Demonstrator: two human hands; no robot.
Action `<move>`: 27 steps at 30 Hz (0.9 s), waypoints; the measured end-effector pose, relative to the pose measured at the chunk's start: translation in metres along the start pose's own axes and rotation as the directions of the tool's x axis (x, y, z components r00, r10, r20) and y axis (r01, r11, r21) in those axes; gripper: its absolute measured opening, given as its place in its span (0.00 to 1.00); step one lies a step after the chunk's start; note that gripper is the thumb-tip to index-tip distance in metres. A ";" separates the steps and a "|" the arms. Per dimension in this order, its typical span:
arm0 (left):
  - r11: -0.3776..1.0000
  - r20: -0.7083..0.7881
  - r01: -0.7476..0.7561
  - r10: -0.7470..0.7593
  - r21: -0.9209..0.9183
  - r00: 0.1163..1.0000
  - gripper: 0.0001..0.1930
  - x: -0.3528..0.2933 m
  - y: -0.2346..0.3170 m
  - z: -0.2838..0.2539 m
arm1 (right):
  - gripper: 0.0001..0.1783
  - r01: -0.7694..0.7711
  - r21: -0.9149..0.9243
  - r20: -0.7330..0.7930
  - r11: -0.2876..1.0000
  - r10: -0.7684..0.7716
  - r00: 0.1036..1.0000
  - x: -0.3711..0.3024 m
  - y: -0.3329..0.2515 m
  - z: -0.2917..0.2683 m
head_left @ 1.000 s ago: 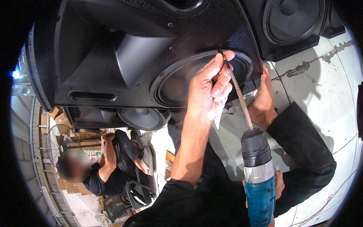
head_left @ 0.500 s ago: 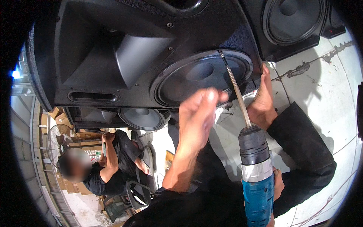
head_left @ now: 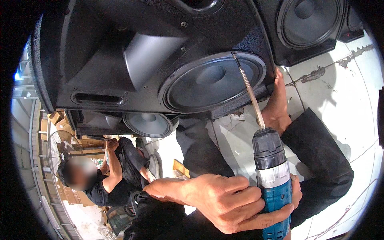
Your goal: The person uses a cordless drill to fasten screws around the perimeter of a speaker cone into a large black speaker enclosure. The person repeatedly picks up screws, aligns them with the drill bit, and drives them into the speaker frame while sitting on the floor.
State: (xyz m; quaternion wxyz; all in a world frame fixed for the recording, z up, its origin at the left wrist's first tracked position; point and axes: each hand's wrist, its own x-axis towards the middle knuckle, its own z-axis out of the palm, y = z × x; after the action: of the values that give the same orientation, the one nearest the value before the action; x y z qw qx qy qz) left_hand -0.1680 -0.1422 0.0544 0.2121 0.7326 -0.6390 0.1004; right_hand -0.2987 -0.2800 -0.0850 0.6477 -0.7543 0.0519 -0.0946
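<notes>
A blue and black power drill (head_left: 276, 196) stands in front of me, its long bit (head_left: 252, 94) reaching up to the rim of a round woofer (head_left: 200, 86). The tip meets a screw spot at that rim. The woofer sits in a large black speaker cabinet (head_left: 160, 72) with a horn opening. My right hand (head_left: 296, 191) is wrapped round the drill from behind, mostly hidden by it. Across the drill's body from the left lies my left hand (head_left: 228, 202), fingers curled against the casing and one finger stretched over its front.
My bare foot (head_left: 276, 102) rests against the cabinet's lower right edge. Another speaker (head_left: 310, 24) stands at the upper right, and one more (head_left: 148, 124) lies below the cabinet at left. A co-worker (head_left: 104, 180) sits at the left near cardboard boxes (head_left: 64, 128). Pale tiles cover the floor.
My left hand has come down from beside the woofer onto the drill's body. The drill and its bit have stayed nearly in place.
</notes>
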 end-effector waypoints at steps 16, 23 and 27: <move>0.996 0.022 0.025 -0.027 0.086 0.999 0.24 -0.004 0.000 0.007 | 0.25 0.033 -0.135 0.085 0.990 -0.021 0.996 0.023 -0.017 -0.012; 0.997 0.062 -0.027 0.023 0.066 0.998 0.26 -0.005 -0.003 -0.003 | 0.24 0.219 -0.168 0.012 0.961 -0.220 0.975 0.043 -0.034 -0.017; 0.998 0.079 0.031 -0.036 0.056 0.996 0.29 -0.009 -0.007 -0.008 | 0.24 0.317 -0.202 0.059 0.927 -0.312 0.948 0.055 -0.038 -0.022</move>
State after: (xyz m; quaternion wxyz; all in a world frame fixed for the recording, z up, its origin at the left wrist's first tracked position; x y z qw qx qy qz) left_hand -0.1618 -0.1297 0.0561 0.1679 0.7521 -0.6316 0.0848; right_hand -0.2512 -0.3069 -0.0401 0.5421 -0.8176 -0.0684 -0.1814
